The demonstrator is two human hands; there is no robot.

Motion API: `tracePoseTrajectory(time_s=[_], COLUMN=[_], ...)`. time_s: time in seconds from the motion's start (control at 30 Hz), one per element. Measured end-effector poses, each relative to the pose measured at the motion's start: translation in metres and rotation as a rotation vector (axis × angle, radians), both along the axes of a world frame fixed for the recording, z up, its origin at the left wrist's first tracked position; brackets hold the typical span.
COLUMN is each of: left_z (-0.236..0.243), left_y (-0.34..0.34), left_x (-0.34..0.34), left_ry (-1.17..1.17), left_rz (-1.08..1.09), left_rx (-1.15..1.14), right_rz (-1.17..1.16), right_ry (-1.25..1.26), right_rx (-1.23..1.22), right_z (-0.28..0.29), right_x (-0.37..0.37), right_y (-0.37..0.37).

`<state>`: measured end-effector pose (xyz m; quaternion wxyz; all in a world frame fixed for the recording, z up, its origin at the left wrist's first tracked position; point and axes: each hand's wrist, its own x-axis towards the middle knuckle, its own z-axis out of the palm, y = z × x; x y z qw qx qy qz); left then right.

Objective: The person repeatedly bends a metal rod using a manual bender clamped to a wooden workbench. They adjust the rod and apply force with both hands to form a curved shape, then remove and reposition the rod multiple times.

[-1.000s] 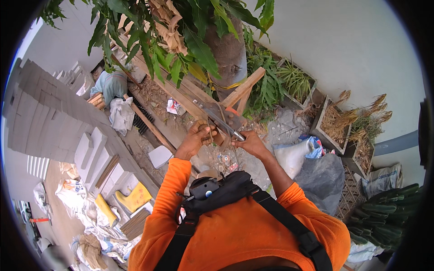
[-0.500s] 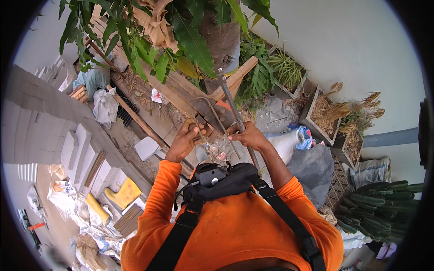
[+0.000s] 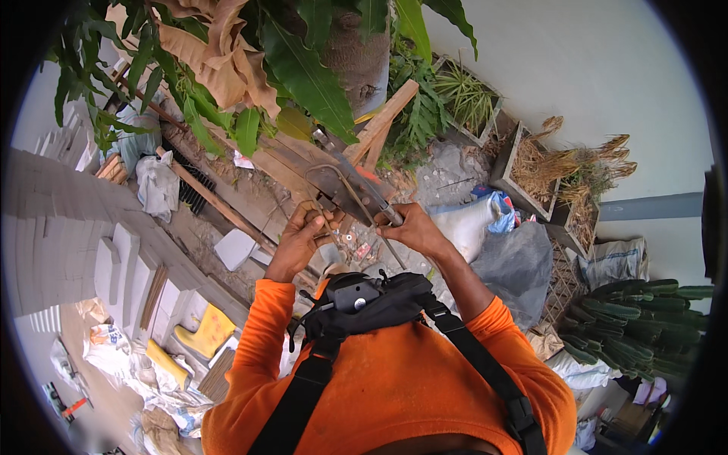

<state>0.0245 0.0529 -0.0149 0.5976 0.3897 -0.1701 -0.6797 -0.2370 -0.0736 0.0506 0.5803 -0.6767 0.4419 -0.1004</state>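
My left hand [image 3: 294,244] pinches one end of a thin metal rod [image 3: 350,189] bent into a hook. The rod's bend lies ahead of my fingers, and its long leg runs back toward my waist beneath my right hand. My right hand [image 3: 415,231] is wrapped round a long grey metal bar [image 3: 376,197], which points away to the far left. Its fingertips also lie against the rod's long leg. The bar's far end is partly behind hanging leaves, beside wooden planks [image 3: 282,168].
Large leaves [image 3: 307,72] hang ahead, near a trunk [image 3: 353,57]. Planter boxes [image 3: 523,178] line the right wall, with a cactus [image 3: 637,326] nearer. Light blocks [image 3: 117,265] and yellow boots [image 3: 206,332] are at left. A wooden pole [image 3: 208,197] slants across the ground.
The bar's far end has swung left and lower, so it now slants more. Both hands still hold on, and the view has shifted slightly.
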Motion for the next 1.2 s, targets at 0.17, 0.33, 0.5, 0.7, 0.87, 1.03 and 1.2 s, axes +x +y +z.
tracePoseTrajectory(time_s=[0.17, 0.33, 0.5, 0.7, 0.87, 1.03, 1.2], left_z=[0.017, 0.027, 0.012, 0.034, 0.013, 0.008, 0.008], left_y=[0.002, 0.001, 0.004, -0.016, -0.059, -0.052, -0.039], left_x=[0.000, -0.030, -0.019, -0.006, -0.013, -0.017, -0.023], left_ry=[-0.081, -0.262, -0.694, -1.715, -1.810, -1.899, -1.859], left_rz=[-0.034, -0.034, -0.068, 0.244, 0.213, 0.182, 0.258], left_rx=[0.081, 0.137, 0.157, -0.148, -0.355, -0.333, -0.360], right_rz=[-0.068, -0.094, -0.051, -0.057, -0.004, 0.037, 0.048], right_ry=[0.026, 0.053, 0.024, 0.092, 0.178, 0.133, 0.161], right_rx=[0.045, 0.000, 0.050, 0.023, 0.065, 0.070, -0.130], right_z=[0.025, -0.009, -0.039, -0.041, -0.016, -0.005, -0.031], right_x=[0.003, -0.011, -0.017, -0.015, -0.006, -0.010, -0.046], right_y=[-0.006, -0.027, -0.032, -0.035, -0.036, -0.031, -0.039])
